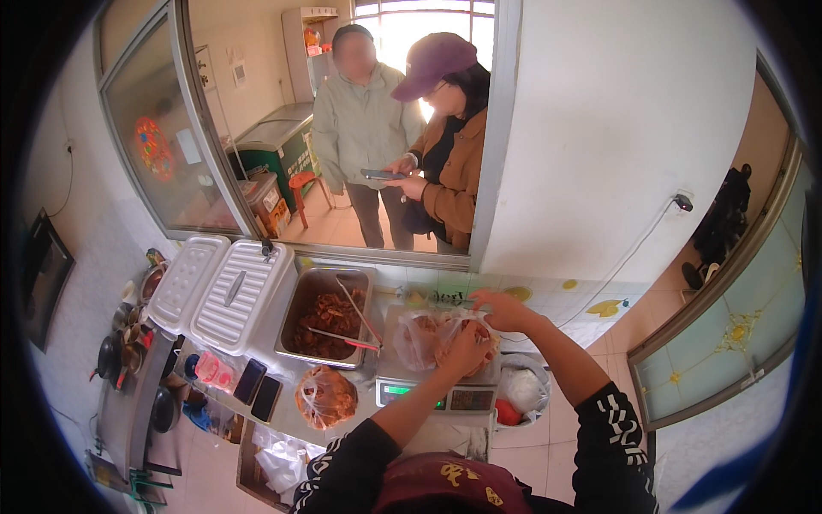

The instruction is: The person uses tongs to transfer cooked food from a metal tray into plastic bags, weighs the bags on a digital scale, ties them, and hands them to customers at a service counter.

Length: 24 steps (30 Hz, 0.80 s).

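Note:
A digital scale [388, 315] stands before me with clear plastic bags of reddish-brown food on its plate. My left hand [472, 350] is at the right-hand bag [453, 347], its fingers bent at the top of the plastic. Just above that bag's upper edge is my right hand [498, 310], fingers bent; whether it pinches the film cannot be told. Another bag [417, 337] lies against it on the left. A third tied bag of the food [325, 397] rests on the counter left of the scale. Behind it, metal tongs [363, 315] lie across a steel tray [282, 334] of dark red cooked pieces.
White lidded plastic boxes [241, 289] stand at the left. Two phones [249, 380] lie near the counter's front edge, above an open drawer [247, 462] of plastic bags. A lined bin [523, 385] is right of the scale. Two people [366, 128] stand beyond the window frame [385, 255].

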Tool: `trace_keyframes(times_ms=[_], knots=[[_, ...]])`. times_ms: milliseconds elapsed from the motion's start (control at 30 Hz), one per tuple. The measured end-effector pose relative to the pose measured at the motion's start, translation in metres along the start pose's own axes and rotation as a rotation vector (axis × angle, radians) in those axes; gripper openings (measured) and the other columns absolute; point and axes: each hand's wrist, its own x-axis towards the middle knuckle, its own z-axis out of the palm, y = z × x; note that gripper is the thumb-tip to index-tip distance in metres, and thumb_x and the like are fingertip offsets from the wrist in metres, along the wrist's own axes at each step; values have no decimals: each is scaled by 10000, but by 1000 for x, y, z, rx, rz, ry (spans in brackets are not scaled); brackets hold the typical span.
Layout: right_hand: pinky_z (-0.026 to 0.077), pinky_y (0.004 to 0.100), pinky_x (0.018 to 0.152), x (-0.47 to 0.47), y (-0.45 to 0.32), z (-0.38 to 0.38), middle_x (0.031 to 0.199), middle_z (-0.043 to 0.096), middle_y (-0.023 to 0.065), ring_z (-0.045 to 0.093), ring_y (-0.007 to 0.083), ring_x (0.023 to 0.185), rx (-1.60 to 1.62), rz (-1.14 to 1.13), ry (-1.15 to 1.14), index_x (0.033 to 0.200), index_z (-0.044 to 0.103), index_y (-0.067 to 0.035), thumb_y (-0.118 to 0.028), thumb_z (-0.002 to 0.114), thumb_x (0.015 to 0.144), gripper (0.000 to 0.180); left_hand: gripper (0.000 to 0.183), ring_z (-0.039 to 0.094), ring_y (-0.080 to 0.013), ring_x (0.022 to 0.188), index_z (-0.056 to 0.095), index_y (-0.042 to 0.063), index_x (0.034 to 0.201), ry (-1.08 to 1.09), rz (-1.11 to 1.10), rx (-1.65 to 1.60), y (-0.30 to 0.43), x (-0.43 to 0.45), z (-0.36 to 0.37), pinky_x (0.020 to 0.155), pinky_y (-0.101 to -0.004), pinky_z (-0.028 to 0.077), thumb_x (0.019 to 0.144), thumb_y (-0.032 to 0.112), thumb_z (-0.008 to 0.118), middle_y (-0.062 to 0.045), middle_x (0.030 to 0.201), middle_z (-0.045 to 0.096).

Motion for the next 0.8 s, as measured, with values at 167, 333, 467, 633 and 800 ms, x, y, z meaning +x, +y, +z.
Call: trace_keyframes(times_ms=[167,333,467,633,800], knots=[[508,374,908,19,13,12,1135,669,101,657,244,1036,162,34,-207,1235,591,-84,-81,691,811,435,214,592,-135,664,534,26,1087,-131,-470,-531,7,7,-11,538,-258,491,921,80,657,-69,916,625],[513,295,807,16,-12,-14,891,684,47,665,137,867,561,281,-130,1193,599,-43,-74,684,860,345,289,587,-94,688,544,35,1177,-19,-827,-1415,-11,-41,-28,585,-222,489,923,108,662,-77,1062,661],[520,278,749,9,-29,-29,866,676,55,666,122,796,721,373,4,1151,611,-11,-52,663,890,270,339,575,-77,737,563,30,1223,-53,-807,-1356,9,-56,-63,630,-215,471,917,120,677,-75,1115,674],[529,299,739,-11,-15,-16,871,677,62,667,130,821,607,433,113,1118,618,-10,-59,671,885,244,228,583,-116,814,669,31,1097,-20,-513,-715,-10,-25,-62,708,-263,468,904,146,712,-61,1167,640],[538,354,753,-28,-42,-22,932,692,131,682,244,839,297,411,159,1113,609,-12,-95,647,895,237,135,601,-239,980,698,-4,937,260,66,39,-34,-12,-39,842,-342,485,862,107,722,-126,1175,585]])
